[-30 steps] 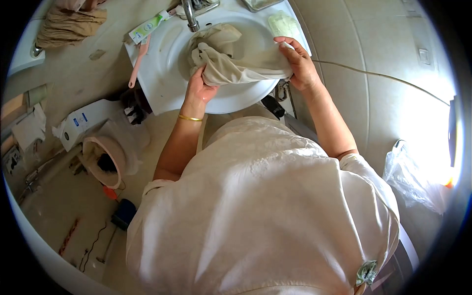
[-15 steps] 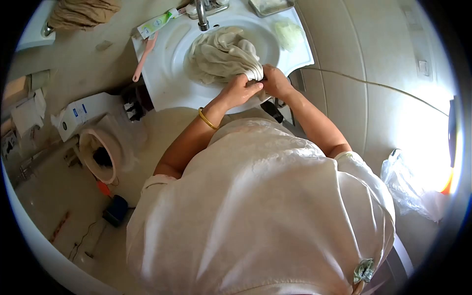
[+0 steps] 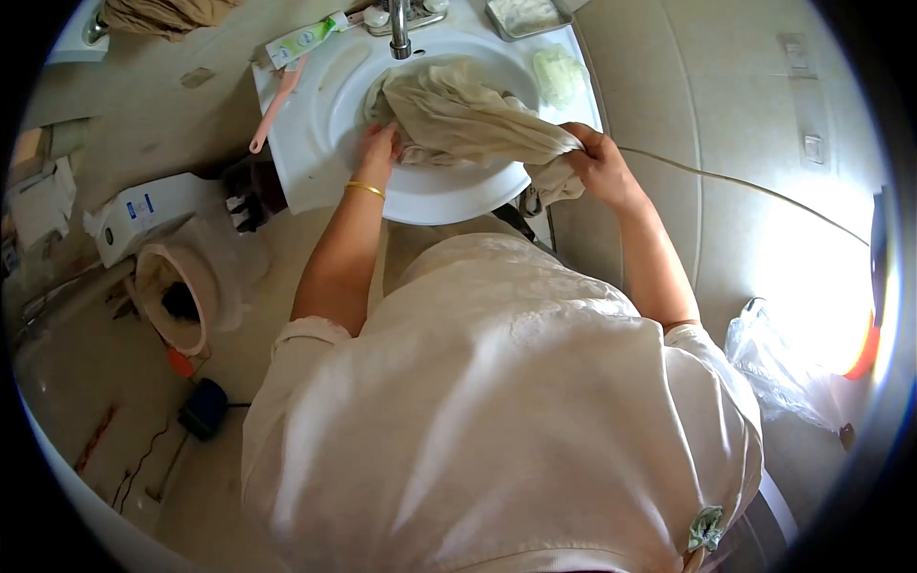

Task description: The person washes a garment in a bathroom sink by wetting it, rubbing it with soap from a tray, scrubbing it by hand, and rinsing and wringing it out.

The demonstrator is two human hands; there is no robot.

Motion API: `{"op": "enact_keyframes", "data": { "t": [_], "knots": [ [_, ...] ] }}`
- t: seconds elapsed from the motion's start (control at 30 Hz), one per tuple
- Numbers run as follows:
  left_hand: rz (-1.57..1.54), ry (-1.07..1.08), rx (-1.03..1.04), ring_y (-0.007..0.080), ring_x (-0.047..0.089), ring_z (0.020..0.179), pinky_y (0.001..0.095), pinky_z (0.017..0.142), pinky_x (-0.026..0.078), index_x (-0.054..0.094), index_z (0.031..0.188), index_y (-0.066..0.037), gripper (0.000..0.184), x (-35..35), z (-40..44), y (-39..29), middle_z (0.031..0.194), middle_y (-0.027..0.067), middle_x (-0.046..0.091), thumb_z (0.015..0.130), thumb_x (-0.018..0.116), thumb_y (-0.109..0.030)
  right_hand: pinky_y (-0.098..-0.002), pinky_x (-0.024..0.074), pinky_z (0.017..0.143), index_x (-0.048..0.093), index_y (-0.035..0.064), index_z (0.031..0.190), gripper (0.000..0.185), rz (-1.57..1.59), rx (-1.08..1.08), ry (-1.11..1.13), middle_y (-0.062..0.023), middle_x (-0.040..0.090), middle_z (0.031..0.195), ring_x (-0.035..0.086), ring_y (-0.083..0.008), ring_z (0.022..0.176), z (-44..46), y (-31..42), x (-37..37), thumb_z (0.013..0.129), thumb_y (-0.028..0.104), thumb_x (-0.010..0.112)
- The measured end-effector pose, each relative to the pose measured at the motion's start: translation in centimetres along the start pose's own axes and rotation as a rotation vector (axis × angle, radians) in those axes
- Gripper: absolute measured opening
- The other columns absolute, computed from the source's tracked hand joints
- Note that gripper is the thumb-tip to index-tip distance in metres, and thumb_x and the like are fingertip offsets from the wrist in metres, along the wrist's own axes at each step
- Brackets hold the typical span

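A bunched cream cloth (image 3: 458, 110) lies in the white washbasin (image 3: 449, 196), one part of it stretched out over the right rim. My right hand (image 3: 597, 164) is closed around that gathered part beyond the basin's right front edge, and a loose end hangs below the fingers. At the left side of the basin, my left hand (image 3: 379, 145) holds the cloth's lower left edge, its fingers partly hidden against the fabric. A gold bangle (image 3: 365, 188) circles the left wrist.
A metal faucet (image 3: 400, 43) reaches over the basin. On the counter are a pink-handled brush (image 3: 277, 105), a green-and-white tube (image 3: 304, 40), a pale green lump (image 3: 559, 76) and a metal tray (image 3: 528, 14). A toilet (image 3: 172, 296) stands to the left.
My hands have moved apart. The left went left to the cloth's other side; the right drew a gathered length rightward past the basin's edge.
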State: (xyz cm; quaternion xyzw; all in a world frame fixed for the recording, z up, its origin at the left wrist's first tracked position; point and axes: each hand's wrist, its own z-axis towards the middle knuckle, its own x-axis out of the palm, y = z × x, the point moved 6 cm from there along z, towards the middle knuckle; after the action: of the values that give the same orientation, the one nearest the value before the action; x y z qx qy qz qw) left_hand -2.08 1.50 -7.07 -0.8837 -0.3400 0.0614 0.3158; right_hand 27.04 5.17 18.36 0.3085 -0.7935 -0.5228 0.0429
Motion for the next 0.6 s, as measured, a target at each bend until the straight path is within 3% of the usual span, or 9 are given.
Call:
{"op": "enact_keyframes", "data": {
  "t": [0.1,0.2,0.3,0.5,0.6],
  "knots": [
    [0.51,0.225,0.042,0.0208,0.056,0.065,0.033,0.061,0.045,0.059,0.086,-0.001,0.022,2.0,2.2,1.1,0.072,0.0082,0.058,0.071,0.064,-0.016,-0.0255,0.0429,0.078,0.052,-0.003,0.108,0.028,0.103,-0.006,-0.048,-0.007,0.059,0.093,0.054,-0.0124,0.087,-1.4,1.2,-1.1,0.081,-0.001,0.045],
    [1.042,0.268,0.285,0.0182,0.054,0.063,0.032,0.057,0.044,0.058,0.077,-0.002,0.019,4.3,-1.0,0.1,0.064,0.0055,0.056,0.071,0.064,-0.019,-0.0244,0.0423,0.076,0.053,-0.0021,0.105,0.026,0.201,-0.062,-0.128,-0.0054,0.06,0.09,0.054,-0.0113,0.083,-2.4,2.2,-2.1,0.081,0.002,0.046],
    [1.163,0.239,0.389,0.0158,0.052,0.061,0.0292,0.056,0.042,0.056,0.076,-0.004,0.022,4.8,-0.6,0.9,0.065,0.0028,0.053,0.073,0.064,-0.024,-0.0237,0.0416,0.075,0.055,-0.0016,0.102,0.024,0.201,-0.103,-0.209,-0.005,0.06,0.087,0.054,-0.0113,0.08,-3.2,3.5,-3.4,0.081,0.009,0.048],
    [0.317,0.445,0.109,0.0161,0.055,0.075,0.0291,0.064,0.045,0.052,0.084,-0.006,0.021,2.2,-3.7,-2.3,0.08,0.0037,0.055,0.079,0.059,-0.025,-0.0267,0.0447,0.074,0.055,-0.0025,0.098,0.022,0.558,-0.11,-0.381,-0.0087,0.06,0.089,0.056,-0.0153,0.08,-2.7,2.7,-6.3,0.082,0.011,0.046],
    [0.079,0.424,0.168,0.0199,0.054,0.086,0.0349,0.075,0.044,0.048,0.102,-0.004,0.029,0.0,-4.2,-5.2,0.092,0.008,0.054,0.083,0.054,-0.025,-0.0288,0.0459,0.073,0.054,-0.0022,0.097,0.022,0.652,-0.096,-0.45,-0.0105,0.06,0.09,0.057,-0.0179,0.081,-2.4,2.0,-7.2,0.083,0.011,0.045]
  ]
}}
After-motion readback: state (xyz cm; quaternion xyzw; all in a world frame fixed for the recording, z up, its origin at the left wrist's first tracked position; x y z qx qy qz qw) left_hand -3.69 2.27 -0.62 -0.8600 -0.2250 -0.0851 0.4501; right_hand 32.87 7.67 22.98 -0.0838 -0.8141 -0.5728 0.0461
